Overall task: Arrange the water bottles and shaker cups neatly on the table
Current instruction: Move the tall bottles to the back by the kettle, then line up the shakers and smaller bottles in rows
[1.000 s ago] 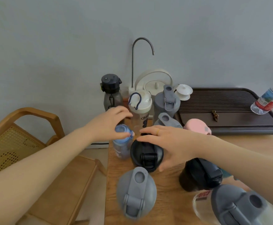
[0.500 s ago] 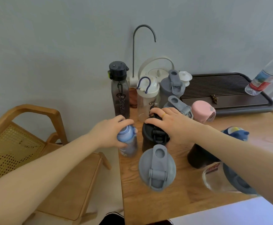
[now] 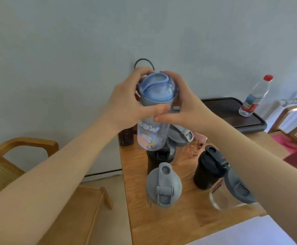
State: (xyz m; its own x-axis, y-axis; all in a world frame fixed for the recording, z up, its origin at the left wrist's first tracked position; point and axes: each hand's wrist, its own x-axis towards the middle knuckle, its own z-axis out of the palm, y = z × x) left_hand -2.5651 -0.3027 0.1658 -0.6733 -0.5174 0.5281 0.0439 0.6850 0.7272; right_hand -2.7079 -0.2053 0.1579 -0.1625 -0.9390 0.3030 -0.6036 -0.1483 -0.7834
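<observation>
Hands now share the blue bottle, raised off the table; both grips apparently clasp it.

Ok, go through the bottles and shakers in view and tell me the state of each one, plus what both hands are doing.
Blue cartoon bottle: lifted off the table, lid shut.
Left hand: gripping the blue bottle.
Right hand: gripping the blue bottle.
Grey shaker cup: upright, flip cap shut.
Black shaker cup: upright, lid on.
Clear shaker cup: tilted, dark lid on.
Plastic water bottle: upright on the tea tray, red cap on.
</observation>
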